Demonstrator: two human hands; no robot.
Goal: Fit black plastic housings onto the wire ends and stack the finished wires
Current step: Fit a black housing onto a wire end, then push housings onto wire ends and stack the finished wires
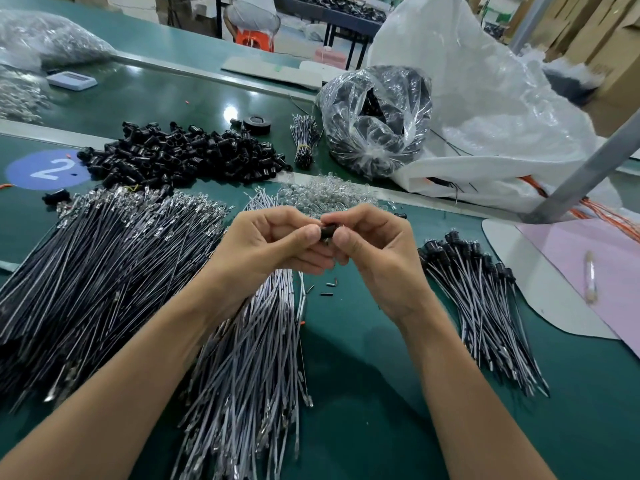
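Over green desk centre: small black plastic housing pinched between left hand and right hand, both grips curled tight on it. Wire end hidden by fingers. Advice: keep terminal square to housing, push until seated. Stack of finished black-capped grey wires lay at 3 o'clock.

1. Bare left hand: thumbnail short, plain, evenly trimmed.
2. Bare right hand: thumbnail likewise short and plain; creases visible over the knuckles.
3. Left forearm: uncovered to the frame edge.
4. Right forearm: uncovered to the frame edge.
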